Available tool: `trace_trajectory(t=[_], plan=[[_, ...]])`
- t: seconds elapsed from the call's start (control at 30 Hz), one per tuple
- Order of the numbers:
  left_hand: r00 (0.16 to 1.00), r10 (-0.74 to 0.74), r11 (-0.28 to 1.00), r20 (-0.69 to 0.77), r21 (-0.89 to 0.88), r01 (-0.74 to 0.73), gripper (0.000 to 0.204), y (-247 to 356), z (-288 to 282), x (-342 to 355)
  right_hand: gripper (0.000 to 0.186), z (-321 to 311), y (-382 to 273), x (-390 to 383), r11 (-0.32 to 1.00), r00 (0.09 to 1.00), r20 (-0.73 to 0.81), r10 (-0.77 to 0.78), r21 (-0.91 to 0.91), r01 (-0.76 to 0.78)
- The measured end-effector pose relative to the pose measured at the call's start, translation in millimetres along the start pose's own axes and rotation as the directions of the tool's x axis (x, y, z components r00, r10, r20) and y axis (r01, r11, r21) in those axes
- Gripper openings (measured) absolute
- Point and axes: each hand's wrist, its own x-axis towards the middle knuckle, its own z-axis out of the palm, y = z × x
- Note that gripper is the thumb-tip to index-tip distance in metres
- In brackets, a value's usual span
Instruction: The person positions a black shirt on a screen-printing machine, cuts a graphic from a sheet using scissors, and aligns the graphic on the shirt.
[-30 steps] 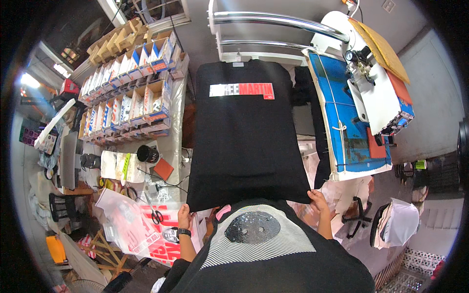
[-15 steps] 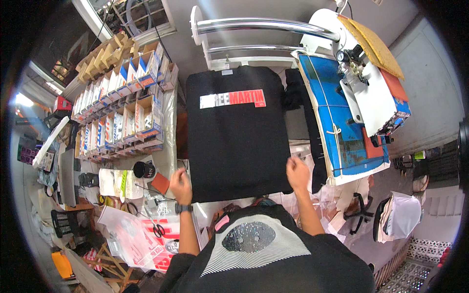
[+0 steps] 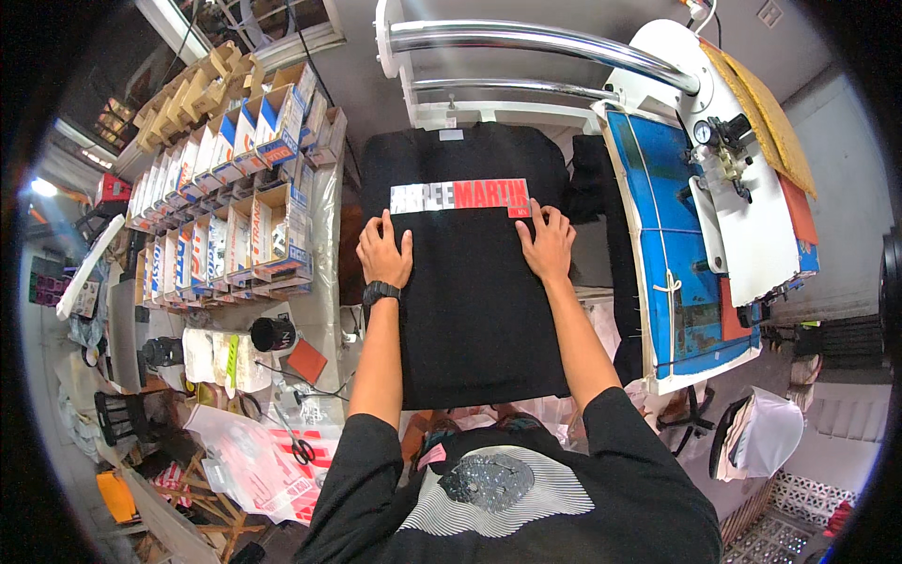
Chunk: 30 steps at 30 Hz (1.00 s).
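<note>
A black T-shirt [image 3: 484,315] lies flat on the press's lower bed, its neck end away from me. Across its chest is a rectangular transfer [image 3: 460,195] with white and red lettering, its left part glaring with light. My left hand [image 3: 384,254] rests on the shirt with fingers spread, fingertips just below the transfer's left end. On the other side, my right hand [image 3: 548,242] lies with fingers apart, its fingertips at the red right corner. Whether any fingertip touches the transfer's edge I cannot tell.
The heat press's white and blue upper part [image 3: 691,263] stands swung to the right, under chrome bars [image 3: 545,42]. Cardboard bins [image 3: 230,226] of rolls fill the left side. Nearer are a black mug [image 3: 272,334], an orange-brown square pad [image 3: 306,361], and scissors [image 3: 301,449].
Both hands have reached forward from the shirt's near corners to the transfer's lower corners. Their curled fingers have spread out. The view has shifted slightly.
</note>
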Motion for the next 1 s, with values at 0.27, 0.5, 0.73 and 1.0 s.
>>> trace_trajectory(t=[0.27,0.5,0.73,1.0], plan=[[1.0,-0.023,0.999,0.021,0.031,0.022,0.057,5.1,-7.8,4.2,0.053,-2.0,-4.1,5.3,0.998,0.999,0.043,0.01,-0.057,-0.008],[1.0,-0.006,1.0,-0.011,0.028,0.006,0.055,0.1,-2.0,2.2,0.054,-1.4,-7.4,5.7,0.997,0.998,0.062,0.022,-0.072,-0.018],[1.0,-0.009,1.0,-0.015,0.022,0.009,0.056,-0.2,-2.3,2.5,0.054,0.2,-6.3,5.4,0.998,0.998,0.049,0.025,-0.059,-0.023],[1.0,-0.002,1.0,0.0,0.029,0.002,0.058,-0.3,-3.0,2.3,0.053,-1.7,-8.1,5.0,0.997,0.998,0.055,0.035,-0.074,-0.031]])
